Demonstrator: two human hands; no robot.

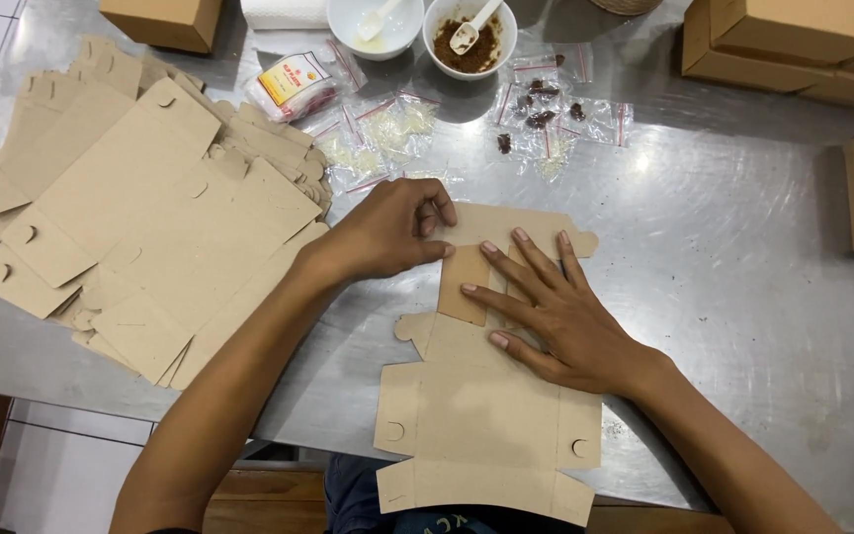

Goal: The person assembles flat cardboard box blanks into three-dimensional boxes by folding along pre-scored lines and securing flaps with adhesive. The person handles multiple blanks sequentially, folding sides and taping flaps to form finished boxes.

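A flat brown cardboard box blank (486, 415) lies on the steel table (724, 247), its near end hanging over the table's front edge. My left hand (387, 232) presses down on the blank's far flap, fingers curled over the fold. My right hand (555, 316) lies flat with spread fingers on the blank's middle panel, beside a folded strip. Neither hand grips anything.
A fanned pile of flat box blanks (140, 208) covers the table's left side. Small clear zip bags (387, 133) and a sachet (294, 84) lie at the back, with a white bowl (376, 25) and a bowl of brown powder (469, 38). Assembled brown boxes (793, 40) stand at the right.
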